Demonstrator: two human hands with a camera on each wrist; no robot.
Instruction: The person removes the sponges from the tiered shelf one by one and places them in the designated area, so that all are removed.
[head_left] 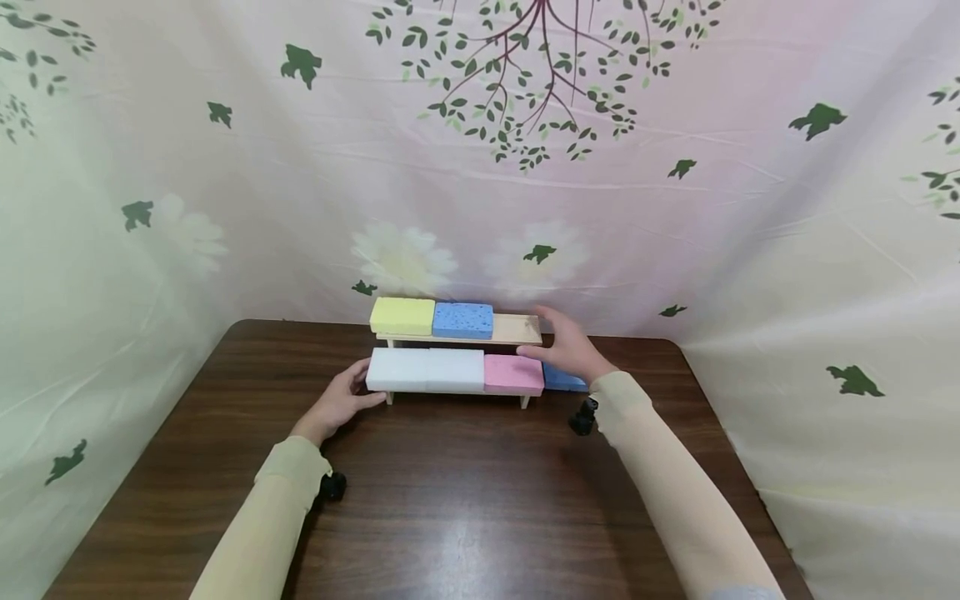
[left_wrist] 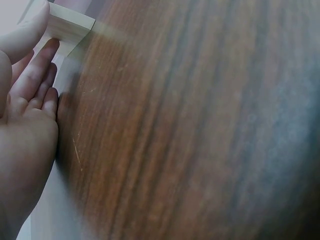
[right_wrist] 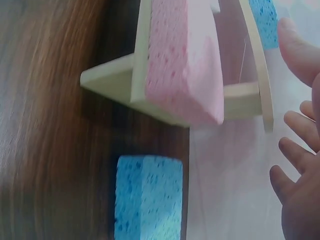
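Note:
A two-tier wooden rack (head_left: 517, 329) stands at the back of the table. Its upper tier bears a yellow sponge (head_left: 402, 317) and a blue sponge (head_left: 462, 321), with bare wood at the right end. On the lower tier lie two white sponge blocks (head_left: 425, 371) and a pink sponge (head_left: 513, 374). My left hand (head_left: 341, 404) is at the rack's left end, thumb in front, fingers extended beside the white block; whether they touch it I cannot tell. My right hand (head_left: 570, 343) hovers by the upper tier's right end, fingers spread, holding nothing.
A second blue sponge (right_wrist: 148, 197) lies on the table (head_left: 465, 500) just right of the rack, partly hidden by my right hand in the head view. Behind the rack hangs a patterned cloth (head_left: 465, 208), which also encloses both sides.

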